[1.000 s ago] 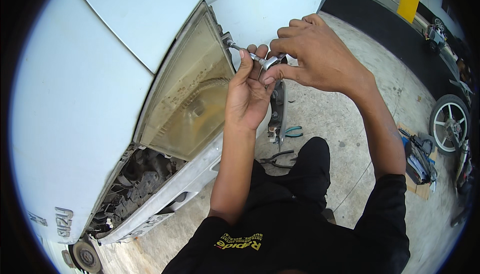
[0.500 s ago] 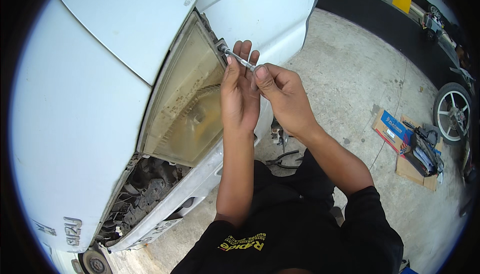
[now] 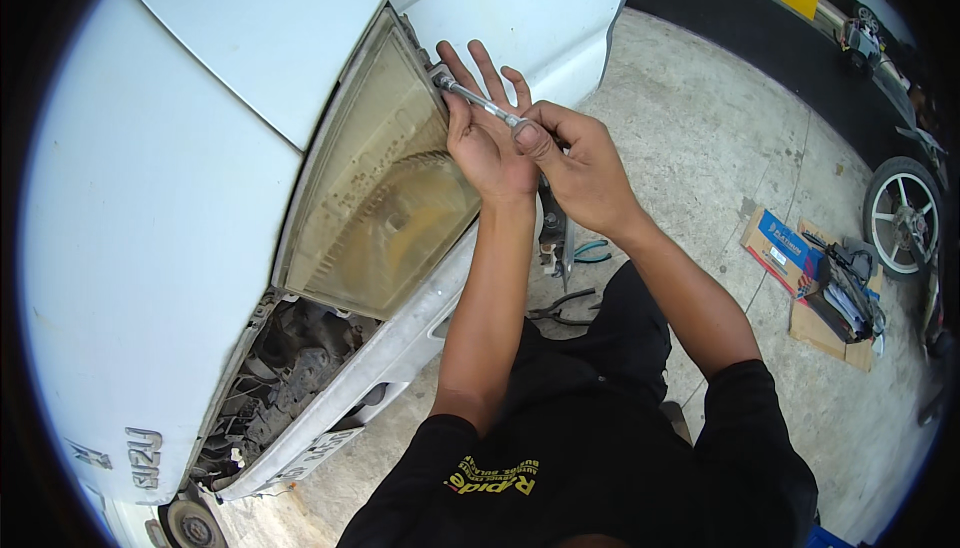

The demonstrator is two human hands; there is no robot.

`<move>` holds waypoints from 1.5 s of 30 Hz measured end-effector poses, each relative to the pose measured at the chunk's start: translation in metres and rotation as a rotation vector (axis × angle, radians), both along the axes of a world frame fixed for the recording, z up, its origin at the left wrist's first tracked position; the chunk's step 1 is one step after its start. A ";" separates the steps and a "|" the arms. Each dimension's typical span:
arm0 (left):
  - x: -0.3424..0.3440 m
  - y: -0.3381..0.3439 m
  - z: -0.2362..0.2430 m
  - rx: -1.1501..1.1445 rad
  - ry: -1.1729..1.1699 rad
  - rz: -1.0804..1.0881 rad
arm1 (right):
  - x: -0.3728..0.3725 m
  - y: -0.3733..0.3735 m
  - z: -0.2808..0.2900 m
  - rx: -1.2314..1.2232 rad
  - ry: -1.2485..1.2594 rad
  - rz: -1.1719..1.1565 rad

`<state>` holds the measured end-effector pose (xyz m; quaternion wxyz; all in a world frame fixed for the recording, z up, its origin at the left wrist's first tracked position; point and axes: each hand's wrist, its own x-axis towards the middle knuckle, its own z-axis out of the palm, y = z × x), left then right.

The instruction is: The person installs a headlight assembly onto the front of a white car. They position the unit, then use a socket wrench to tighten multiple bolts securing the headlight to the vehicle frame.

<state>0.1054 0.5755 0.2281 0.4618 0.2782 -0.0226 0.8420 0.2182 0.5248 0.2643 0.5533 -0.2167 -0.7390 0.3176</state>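
A silver socket wrench (image 3: 486, 106) with a long, slim shaft reaches to a bolt spot at the upper corner of a yellowed headlight (image 3: 385, 198). My right hand (image 3: 585, 168) is closed on its near end, thumb on top. Beneath the shaft my left hand (image 3: 490, 148) lies palm up with its fingers spread, its thumb close to the socket end. Whether that thumb touches the tool I cannot tell. The headlight sits in the front corner of a white vehicle (image 3: 200, 208).
Below the headlight is an uncovered cavity (image 3: 300, 358) with dark parts, beside a pale bumper (image 3: 400, 353). Pliers (image 3: 562, 308) and blue-handled pliers (image 3: 592, 253) lie on the concrete floor. Further right are cardboard boxes (image 3: 785, 253), a black bag (image 3: 845, 293) and a white-spoked wheel (image 3: 902, 216).
My left hand's fingers have spread wider, and its wrist has come up under the right hand. The right hand still holds the wrench's near end. The view has shifted slightly.
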 end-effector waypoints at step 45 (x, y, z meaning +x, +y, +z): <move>-0.026 0.011 -0.021 0.232 -0.294 -0.454 | -0.038 0.027 -0.071 0.112 0.180 -0.439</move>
